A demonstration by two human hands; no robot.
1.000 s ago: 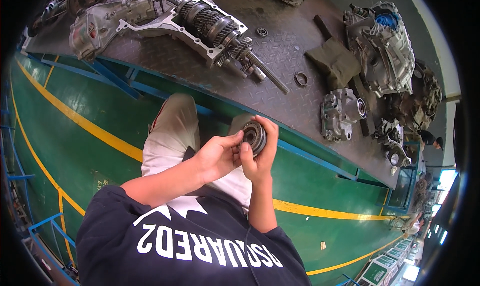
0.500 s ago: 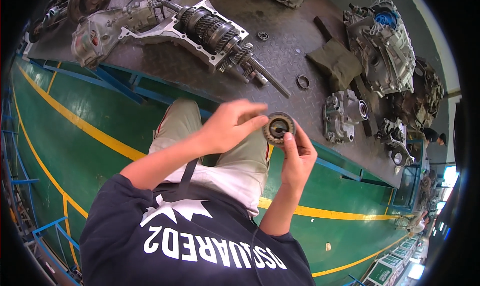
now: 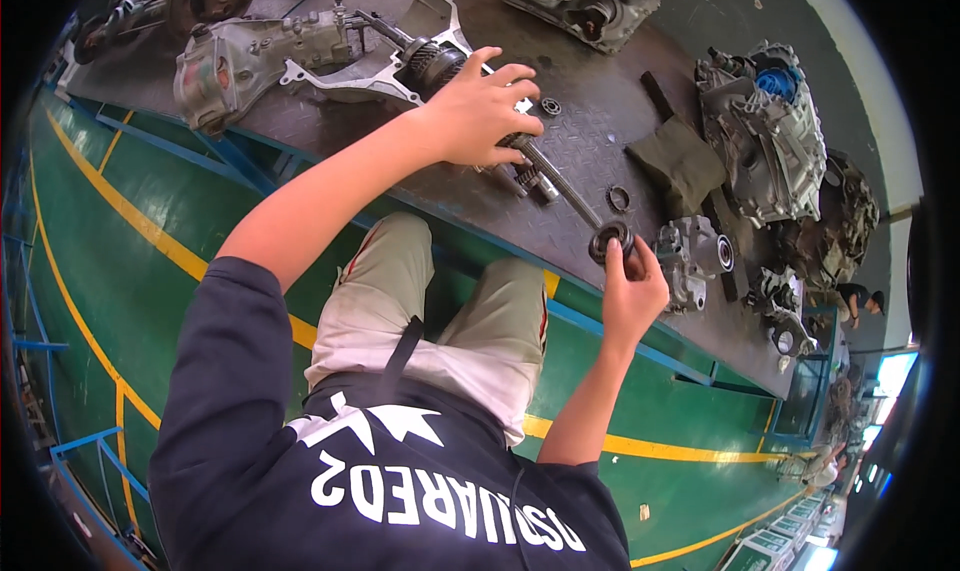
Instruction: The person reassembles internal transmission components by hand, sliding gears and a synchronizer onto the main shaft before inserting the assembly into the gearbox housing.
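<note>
My right hand [image 3: 634, 289] pinches a dark ring-shaped gear [image 3: 604, 233] between thumb and fingers. The gear is at the free end of a long splined shaft [image 3: 562, 183]; whether the shaft's tip has entered its bore I cannot make out. With fingers spread and curled, my left hand [image 3: 482, 111] grips the gear cluster on that shaft, hiding most of it. Some gears [image 3: 432, 66] show beyond the hand, inside an open metal gearbox housing [image 3: 372, 83]. A short second shaft end [image 3: 545, 186] sticks out below the splined one.
On the metal bench [image 3: 590, 101] lie a small bearing [image 3: 550, 105], a loose ring [image 3: 619, 199] and a dark cloth [image 3: 680, 166]. A small metal housing [image 3: 688, 261] stands beside my right hand, with a large transmission case [image 3: 765, 141] farther right. Another casing [image 3: 585, 1] is at the back.
My right hand has carried the gear right and forward to the shaft's end. My left hand has left the gear's side and moved forward onto the gear cluster. The view has shifted slightly.
</note>
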